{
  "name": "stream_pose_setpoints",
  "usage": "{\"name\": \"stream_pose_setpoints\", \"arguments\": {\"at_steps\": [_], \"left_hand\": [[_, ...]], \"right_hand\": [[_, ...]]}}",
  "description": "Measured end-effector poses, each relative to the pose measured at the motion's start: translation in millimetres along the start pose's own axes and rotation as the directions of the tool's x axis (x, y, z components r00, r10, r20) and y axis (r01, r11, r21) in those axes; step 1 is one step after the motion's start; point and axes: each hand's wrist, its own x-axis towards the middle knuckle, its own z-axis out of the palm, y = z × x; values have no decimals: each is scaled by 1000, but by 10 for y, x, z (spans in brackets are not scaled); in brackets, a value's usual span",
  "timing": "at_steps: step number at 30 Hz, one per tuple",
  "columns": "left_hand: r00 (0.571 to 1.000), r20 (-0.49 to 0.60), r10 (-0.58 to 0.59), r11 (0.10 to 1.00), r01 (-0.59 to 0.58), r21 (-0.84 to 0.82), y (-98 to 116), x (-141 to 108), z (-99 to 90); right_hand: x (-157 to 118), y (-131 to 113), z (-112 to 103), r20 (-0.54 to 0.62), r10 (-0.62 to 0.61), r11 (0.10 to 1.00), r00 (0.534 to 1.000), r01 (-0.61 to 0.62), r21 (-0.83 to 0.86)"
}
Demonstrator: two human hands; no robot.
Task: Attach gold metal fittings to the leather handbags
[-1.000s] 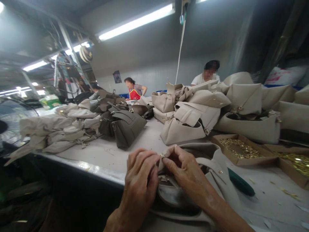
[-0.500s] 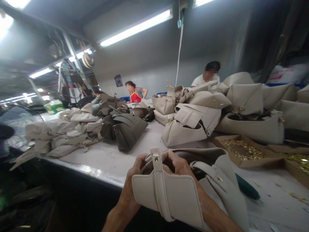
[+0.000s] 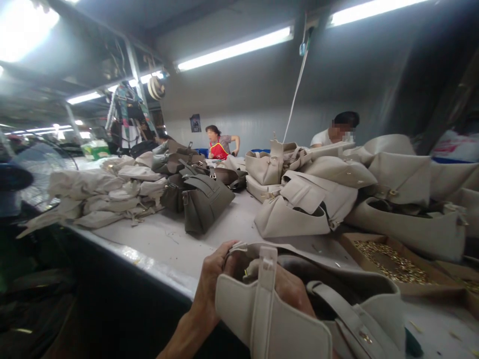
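A cream leather bag [image 3: 359, 279] lies at the table's front edge, its mouth open and its flap and strap towards me. My left hand [image 3: 215, 274] grips the bag's left rim, with fingers reaching over and inside the edge. My right hand [image 3: 294, 291] is inside the mouth behind the upright strap [image 3: 265, 299]; its fingertips are hidden by the strap and flap, so what they hold cannot be made out. A green handle [image 3: 412, 343] shows partly at the bag's lower right.
Cream bags [image 3: 292, 219] pile up at centre and right. Dark bags [image 3: 207, 202] and pale pieces [image 3: 112, 194] lie left. A cardboard tray [image 3: 407, 286] holds small brass parts. Two people sit beyond the table [image 3: 164, 239]; a fan [image 3: 45, 164] stands far left.
The view has shifted, with the table scene now further right. My right hand has gone deeper behind the strap, and the flap has tilted. The strap's end stands more upright.
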Motion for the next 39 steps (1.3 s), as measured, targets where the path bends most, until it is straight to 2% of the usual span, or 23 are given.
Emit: {"name": "stream_pose_setpoints", "arguments": {"at_steps": [3,6,15,23,29,36,39], "left_hand": [[999,-6,-50,999,50,-9,36,-53,-32],[996,-14,-89,996,89,-14,81,-117,-50],[988,-41,-152,986,149,-72,79,-250,-37],[984,-75,-164,984,158,-81,-1,-257,-62],[985,-56,-161,983,155,-96,-40,-275,-76],[992,-31,-124,988,120,-99,-65,-309,-90],[994,-7,-105,991,104,-89,-85,-307,-101]], "right_hand": [[-87,11,96,-38,-136,979,990,128,-160],[-135,41,159,-112,-258,938,960,222,-265],[-115,227,273,-89,-377,863,922,315,-396],[-124,61,333,33,-317,835,948,295,-464],[-94,135,350,-61,-281,869,958,227,-440],[-79,165,314,-72,-258,904,963,215,-368],[-68,134,307,-61,-197,917,978,162,-364]]}}
